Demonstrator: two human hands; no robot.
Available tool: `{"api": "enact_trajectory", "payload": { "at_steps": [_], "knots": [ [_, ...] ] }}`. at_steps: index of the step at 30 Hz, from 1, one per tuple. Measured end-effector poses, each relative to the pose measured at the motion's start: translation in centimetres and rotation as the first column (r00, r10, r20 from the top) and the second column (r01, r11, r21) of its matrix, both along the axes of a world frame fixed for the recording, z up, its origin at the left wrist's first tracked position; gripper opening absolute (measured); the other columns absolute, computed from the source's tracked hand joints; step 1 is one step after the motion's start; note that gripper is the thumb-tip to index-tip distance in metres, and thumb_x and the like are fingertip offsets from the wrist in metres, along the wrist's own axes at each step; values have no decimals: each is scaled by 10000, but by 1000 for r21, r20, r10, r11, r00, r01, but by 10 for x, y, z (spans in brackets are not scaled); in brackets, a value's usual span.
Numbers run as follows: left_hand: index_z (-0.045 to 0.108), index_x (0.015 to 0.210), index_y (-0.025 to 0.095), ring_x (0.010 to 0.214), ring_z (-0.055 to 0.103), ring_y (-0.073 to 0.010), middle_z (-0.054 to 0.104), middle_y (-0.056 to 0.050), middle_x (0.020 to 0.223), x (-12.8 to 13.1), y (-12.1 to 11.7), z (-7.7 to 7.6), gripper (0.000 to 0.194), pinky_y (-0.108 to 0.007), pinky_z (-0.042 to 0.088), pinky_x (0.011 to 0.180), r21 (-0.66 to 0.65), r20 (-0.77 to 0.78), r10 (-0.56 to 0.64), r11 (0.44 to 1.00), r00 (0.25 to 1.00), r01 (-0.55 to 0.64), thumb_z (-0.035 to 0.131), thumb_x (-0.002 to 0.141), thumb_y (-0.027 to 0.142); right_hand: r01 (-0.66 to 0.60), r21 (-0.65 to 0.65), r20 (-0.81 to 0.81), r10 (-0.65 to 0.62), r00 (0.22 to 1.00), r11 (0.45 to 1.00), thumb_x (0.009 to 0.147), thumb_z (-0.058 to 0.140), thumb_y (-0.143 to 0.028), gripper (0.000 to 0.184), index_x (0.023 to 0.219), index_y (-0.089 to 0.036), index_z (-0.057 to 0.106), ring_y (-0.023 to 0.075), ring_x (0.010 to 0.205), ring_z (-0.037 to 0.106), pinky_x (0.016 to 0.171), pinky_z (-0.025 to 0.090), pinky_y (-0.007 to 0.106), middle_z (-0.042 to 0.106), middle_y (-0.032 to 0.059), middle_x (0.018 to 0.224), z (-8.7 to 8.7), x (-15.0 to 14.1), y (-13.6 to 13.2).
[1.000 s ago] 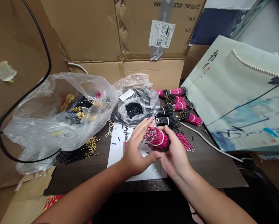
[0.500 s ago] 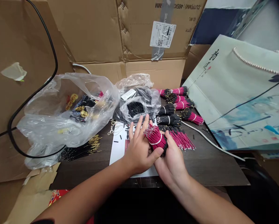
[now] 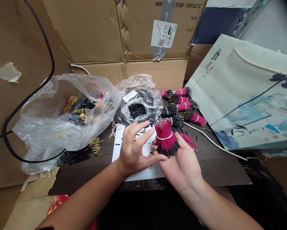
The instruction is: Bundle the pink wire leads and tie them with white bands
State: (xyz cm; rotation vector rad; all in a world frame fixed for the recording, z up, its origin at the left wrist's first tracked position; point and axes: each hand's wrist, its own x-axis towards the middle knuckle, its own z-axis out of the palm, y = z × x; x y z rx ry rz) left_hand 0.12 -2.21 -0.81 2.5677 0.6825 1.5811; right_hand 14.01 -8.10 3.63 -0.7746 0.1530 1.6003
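My right hand (image 3: 179, 159) cradles a thick bundle of pink-red wires (image 3: 165, 137), tied with a white band. The bundle stands nearly upright, with metal-tipped ends up and black ends down. My left hand (image 3: 135, 151) is beside it with fingers apart over a white paper sheet (image 3: 145, 171), and its thumb reaches towards my right palm. It holds nothing. Just behind my right hand lies a loose pink wire bundle (image 3: 188, 140). Several banded pink and black bundles (image 3: 179, 103) are piled farther back.
On the dark table (image 3: 222, 169) stand a clear bag of black pieces (image 3: 137, 110) and a large plastic bag (image 3: 61, 127). Gold-tipped pins (image 3: 85, 153) lie by it. A white cable (image 3: 212, 143) runs right, before a painted paper bag (image 3: 244, 95). Cardboard (image 3: 155, 73) stands behind.
The bundle has turned more upright in my right hand, with its tips now pointing up. My left hand has come off the bundle and moved left, its fingers spread.
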Motion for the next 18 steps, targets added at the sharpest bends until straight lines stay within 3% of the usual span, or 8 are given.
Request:
{"api": "enact_trajectory", "payload": {
  "at_steps": [3, 5, 10, 14, 18],
  "knots": [
    [640, 1087, 258, 989, 650, -228, 675, -69, 1061, -4, -1, 3, 555, -484, 497, 999, 110, -38, -6, 994, 999, 10, 867, 653, 520, 3, 44, -46, -1, 999, 999, 1007, 328, -448, 478, 970, -180, 722, 134, 703, 617, 512, 501, 221, 716, 44, 868, 3, -2, -2],
    [677, 989, 255, 899, 647, -200, 696, -33, 941, -5, -2, 5, 455, -458, 509, 958, 156, -66, -30, 987, 997, 40, 875, 655, 492, 18, 62, -90, -13, 996, 998, 1017, 320, -432, 477, 1003, -182, 726, 123, 741, 636, 482, 482, 195, 733, 38, 929, 6, -2, -2],
    [708, 939, 218, 828, 651, -197, 740, -24, 850, -5, -1, 9, 414, -446, 504, 912, 195, -79, -29, 980, 996, 44, 886, 653, 458, 21, 92, -56, -15, 998, 996, 1026, 326, -432, 481, 1087, -179, 730, 144, 881, 674, 606, 555, 227, 748, 51, 1018, 6, -5, -3],
    [693, 940, 206, 800, 652, -181, 735, -8, 826, -4, -1, 9, 381, -421, 511, 892, 231, -102, -25, 972, 994, 48, 880, 678, 410, 11, 153, -20, -8, 1000, 988, 1020, 364, -445, 454, 1150, -190, 717, 165, 883, 672, 649, 570, 280, 740, 54, 1097, 4, -8, -6],
    [680, 1046, 226, 897, 635, -212, 710, -52, 937, -7, -4, 12, 498, -438, 522, 921, 257, -79, 16, 966, 997, 5, 834, 690, 538, 15, 100, 5, -16, 1000, 995, 1001, 436, -465, 422, 1141, -181, 716, 153, 880, 665, 661, 557, 256, 739, 48, 1077, 2, -8, -6]
  ]
}}
